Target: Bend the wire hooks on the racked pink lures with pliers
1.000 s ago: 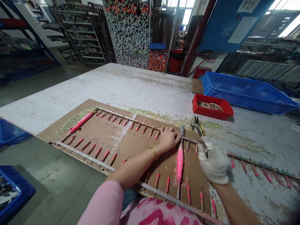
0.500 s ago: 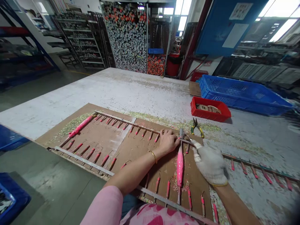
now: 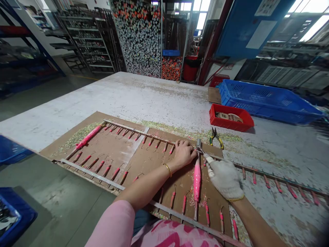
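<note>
My bare left hand (image 3: 184,153), with a gold bangle at the wrist, rests at the far metal strip (image 3: 164,140), its fingers bent near the grey top of a pink-coated tool (image 3: 197,178). My right hand (image 3: 224,176), in a white glove, is closed just right of that top; what its fingers hold is too small to make out. The pink-coated tool lies lengthwise between both hands. Several small pink pieces with wire hooks hang along the far strip and stand along the near strip (image 3: 180,216). Another long pink-coated tool (image 3: 88,137) lies at the left.
Yellow-handled pliers (image 3: 216,140) lie beyond my right hand, near a red bin (image 3: 231,117) and a large blue crate (image 3: 269,101). Brown cardboard (image 3: 113,154) covers the near part of the white table (image 3: 123,92). Colored chips are scattered around it.
My gloved right hand has moved slightly left and closer to the tool's grey top. The view has shifted a little. My left hand stays nearly in place.
</note>
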A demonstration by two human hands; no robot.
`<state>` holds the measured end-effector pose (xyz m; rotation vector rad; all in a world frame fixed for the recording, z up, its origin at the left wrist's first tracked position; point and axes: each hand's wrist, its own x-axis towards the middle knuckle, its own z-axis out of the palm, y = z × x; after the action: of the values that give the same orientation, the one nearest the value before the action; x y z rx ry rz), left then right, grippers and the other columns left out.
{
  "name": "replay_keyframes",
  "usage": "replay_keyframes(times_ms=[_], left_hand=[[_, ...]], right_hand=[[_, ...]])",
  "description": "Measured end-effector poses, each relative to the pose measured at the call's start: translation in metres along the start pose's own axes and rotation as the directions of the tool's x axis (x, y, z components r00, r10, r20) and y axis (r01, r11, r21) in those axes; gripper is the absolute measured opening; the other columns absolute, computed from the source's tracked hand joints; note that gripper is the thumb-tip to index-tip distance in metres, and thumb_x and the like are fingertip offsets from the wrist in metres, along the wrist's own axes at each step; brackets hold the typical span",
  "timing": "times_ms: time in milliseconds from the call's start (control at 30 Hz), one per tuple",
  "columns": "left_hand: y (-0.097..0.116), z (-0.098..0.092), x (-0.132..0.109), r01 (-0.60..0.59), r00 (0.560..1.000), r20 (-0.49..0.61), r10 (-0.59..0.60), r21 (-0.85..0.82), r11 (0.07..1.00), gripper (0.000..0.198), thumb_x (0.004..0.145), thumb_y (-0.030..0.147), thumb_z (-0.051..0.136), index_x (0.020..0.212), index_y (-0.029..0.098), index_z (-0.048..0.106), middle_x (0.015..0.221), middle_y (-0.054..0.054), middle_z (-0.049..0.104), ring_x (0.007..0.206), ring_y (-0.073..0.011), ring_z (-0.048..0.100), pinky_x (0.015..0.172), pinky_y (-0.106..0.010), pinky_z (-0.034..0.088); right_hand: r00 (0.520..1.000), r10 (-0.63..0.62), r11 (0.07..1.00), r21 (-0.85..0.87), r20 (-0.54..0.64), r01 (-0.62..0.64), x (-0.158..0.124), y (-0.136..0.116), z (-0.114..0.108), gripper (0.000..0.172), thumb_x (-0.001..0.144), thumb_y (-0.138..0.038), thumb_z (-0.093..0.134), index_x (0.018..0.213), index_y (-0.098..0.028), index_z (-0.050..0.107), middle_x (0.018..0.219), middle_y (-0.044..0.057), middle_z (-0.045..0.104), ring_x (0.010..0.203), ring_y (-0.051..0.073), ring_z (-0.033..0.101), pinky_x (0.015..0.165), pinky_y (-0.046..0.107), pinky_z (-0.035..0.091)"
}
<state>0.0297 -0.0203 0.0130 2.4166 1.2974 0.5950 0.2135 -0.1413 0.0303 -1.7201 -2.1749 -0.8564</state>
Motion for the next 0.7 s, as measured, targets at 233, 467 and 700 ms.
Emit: replay_keyframes(times_ms=[233,467,700], left_hand=[[-0.0022,0.0032,-0.0028,-0.04,0.998,-0.037,0.041,0.035,0.999,0.027,0.099,0.036,0.06,0.086,0.022,0.079,0.107,-0.007,0.069,0.111,-0.025,0.054,0.11,-0.048,0.033],[-0.0027,0.0056,-0.0061,-0.072,0.995,-0.061,0.076,0.071,0.995,0.025,0.097,0.036,0.062,0.086,0.023,0.08,0.108,-0.006,0.071,0.11,-0.0248,0.055,0.111,-0.05,0.032],[-0.0015,0.0063,-0.0065,-0.067,0.995,-0.072,0.073,0.091,0.994,0.023,0.097,0.034,0.062,0.088,0.023,0.08,0.11,-0.007,0.071,0.112,-0.0255,0.054,0.109,-0.05,0.033]], right_hand=[[0.99,0.082,0.997,0.006,-0.118,-0.082,-0.0047,0.0006,0.001,0.035,0.098,-0.027,0.058,0.128,-0.017,0.073,0.07,0.004,0.065,0.072,0.021,0.056,0.077,0.035,0.038],[0.986,0.112,0.992,0.076,-0.121,-0.103,-0.005,-0.002,0.0029,0.037,0.099,-0.028,0.057,0.131,-0.018,0.072,0.071,0.004,0.064,0.073,0.02,0.054,0.075,0.034,0.034],[1.0,0.004,1.0,0.023,-0.025,-0.004,-0.0099,0.0006,0.0021,0.039,0.096,-0.025,0.057,0.133,-0.019,0.07,0.065,0.002,0.058,0.068,0.02,0.05,0.07,0.036,0.03]])
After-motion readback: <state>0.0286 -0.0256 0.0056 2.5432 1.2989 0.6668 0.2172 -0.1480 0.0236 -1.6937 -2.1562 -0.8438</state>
